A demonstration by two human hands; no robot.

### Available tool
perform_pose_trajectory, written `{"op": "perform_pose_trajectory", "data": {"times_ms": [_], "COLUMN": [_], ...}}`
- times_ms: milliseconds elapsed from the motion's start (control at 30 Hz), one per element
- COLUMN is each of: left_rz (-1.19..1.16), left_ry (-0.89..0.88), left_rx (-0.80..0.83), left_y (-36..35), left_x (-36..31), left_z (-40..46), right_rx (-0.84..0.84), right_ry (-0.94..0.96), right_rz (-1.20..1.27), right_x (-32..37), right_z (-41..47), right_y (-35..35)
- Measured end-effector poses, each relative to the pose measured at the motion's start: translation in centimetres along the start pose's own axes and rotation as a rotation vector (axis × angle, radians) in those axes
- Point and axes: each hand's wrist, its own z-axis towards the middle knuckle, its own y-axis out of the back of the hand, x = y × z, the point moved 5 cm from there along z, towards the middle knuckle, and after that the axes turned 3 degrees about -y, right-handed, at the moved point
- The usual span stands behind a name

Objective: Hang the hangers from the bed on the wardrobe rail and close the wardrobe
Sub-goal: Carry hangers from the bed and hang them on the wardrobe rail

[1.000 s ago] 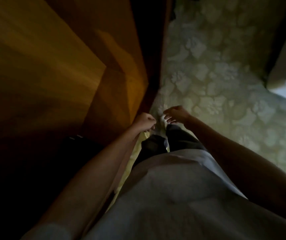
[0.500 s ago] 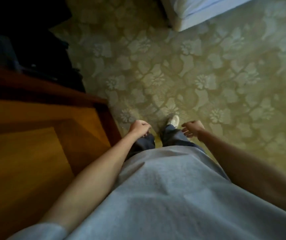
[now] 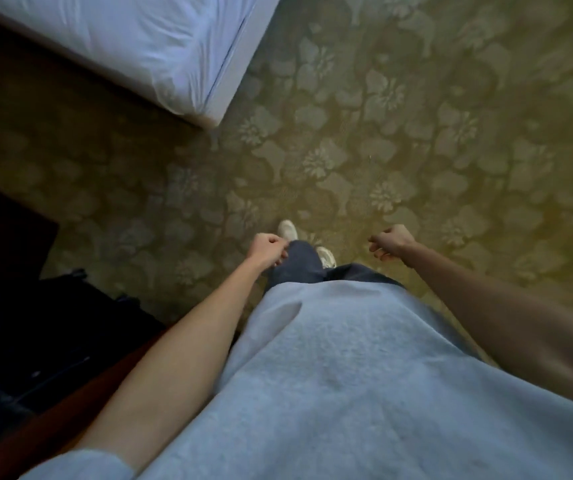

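Bed (image 3: 132, 39) corner upper left, both hands (image 3: 267, 250) loosely curled, empty, at sides

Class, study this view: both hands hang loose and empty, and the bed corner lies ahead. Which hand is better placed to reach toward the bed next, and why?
Probably the left hand: the bed lies ahead on its side, while the right hand hangs farther away. Both are loosely curled and hold nothing. No hangers are visible.

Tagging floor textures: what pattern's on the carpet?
The carpet is olive-gold with a pale floral, leafy pattern; the head view shows it best.
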Motion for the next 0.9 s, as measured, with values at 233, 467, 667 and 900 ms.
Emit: {"op": "perform_pose_trajectory", "data": {"times_ms": [233, 467, 667, 900], "left_rz": [0.067, 0.033, -0.023, -0.010], "left_ry": [0.132, 0.174, -0.009, -0.206], "left_rx": [-0.037, -0.018, 0.003, 0.141], "left_y": [3.9, 8.6, 10.4, 8.5], "left_x": [-3.6, -17.6, -39.1, -63.9], "left_z": [6.5, 15.7, 22.2, 29.3], "right_rx": [0.020, -0.039, -0.153, -0.182], "right_ry": [0.296, 0.258, 0.152, -0.080], "right_rz": [0.069, -0.021, -0.056, 0.016], "right_x": [20.4, 33.8, 35.7, 33.9], "right_z": [3.3, 10.0, 13.1, 17.7], "right_y": [6.4, 18.4, 30.1, 42.0]}}
